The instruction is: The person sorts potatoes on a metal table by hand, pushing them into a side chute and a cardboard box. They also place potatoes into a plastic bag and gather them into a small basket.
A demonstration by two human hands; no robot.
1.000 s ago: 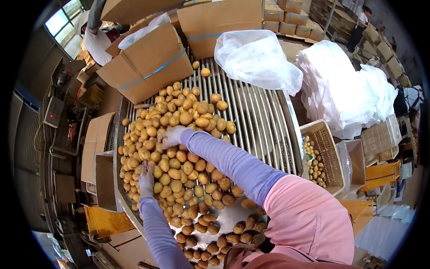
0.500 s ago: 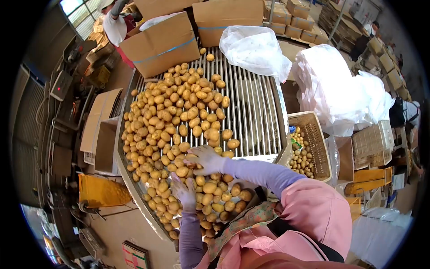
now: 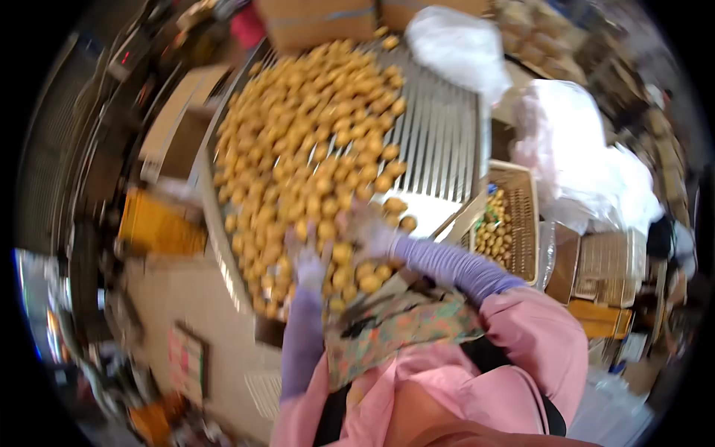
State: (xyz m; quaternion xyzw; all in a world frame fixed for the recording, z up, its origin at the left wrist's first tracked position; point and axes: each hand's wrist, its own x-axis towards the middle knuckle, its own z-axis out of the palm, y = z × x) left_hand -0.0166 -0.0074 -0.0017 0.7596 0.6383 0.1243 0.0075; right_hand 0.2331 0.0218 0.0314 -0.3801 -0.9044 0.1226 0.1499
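Many potatoes (image 3: 298, 141) lie in a thick layer over a sorting table of metal bars (image 3: 439, 149). My left hand (image 3: 307, 262), in a pale glove, rests on the potatoes near the table's front end, its fingers spread. To the right of it, my right hand (image 3: 370, 229), also gloved, lies on the potatoes with its fingers stretched out, somewhat smeared by motion. Neither hand shows a potato clasped in it. A few potatoes sit just below and beside the right hand.
A crate (image 3: 526, 216) with small potatoes stands right of the table. White plastic bags (image 3: 562, 149) are piled behind it, and another bag (image 3: 458, 48) lies on the table's far corner. Cardboard boxes (image 3: 320, 22) border the far end. An orange crate (image 3: 160, 223) stands left.
The view has tilted down, so the table sits higher and blurs. My hands have moved slightly apart among the potatoes near the front end.
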